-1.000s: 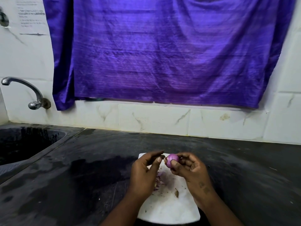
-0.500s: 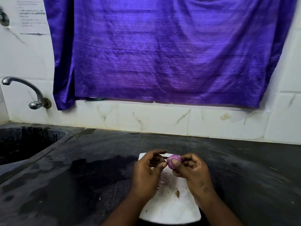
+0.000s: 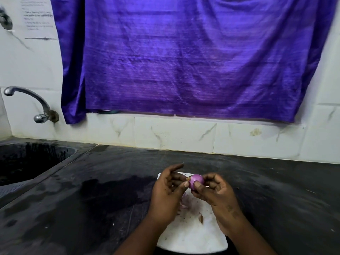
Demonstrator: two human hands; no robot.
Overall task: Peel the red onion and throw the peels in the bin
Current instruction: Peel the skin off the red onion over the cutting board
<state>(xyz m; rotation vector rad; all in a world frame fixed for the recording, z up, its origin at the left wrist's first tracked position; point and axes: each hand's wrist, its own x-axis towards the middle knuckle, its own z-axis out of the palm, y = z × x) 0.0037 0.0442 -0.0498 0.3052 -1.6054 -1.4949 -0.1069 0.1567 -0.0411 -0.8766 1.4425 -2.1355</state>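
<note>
A small red onion [image 3: 197, 180], smooth and purple with a dry root tuft at its left end, is held above a white cutting board [image 3: 193, 238]. My right hand [image 3: 217, 192] grips it between thumb and fingers. My left hand [image 3: 168, 190] is beside it, thumb tip touching the onion's left side, other fingers spread apart. Pale purple peels [image 3: 184, 201] and a brown scrap [image 3: 201, 217] lie on the board under my hands. No bin is in view.
The board rests on a dark, wet stone counter [image 3: 92, 199]. A black sink [image 3: 27, 161] with a metal tap [image 3: 27, 100] is at the left. A white tiled wall [image 3: 174, 137] and purple cloth [image 3: 184, 57] stand behind.
The onion has been turned in my right hand so its root end points left. My left fingers have opened out, with the thumb still at the onion.
</note>
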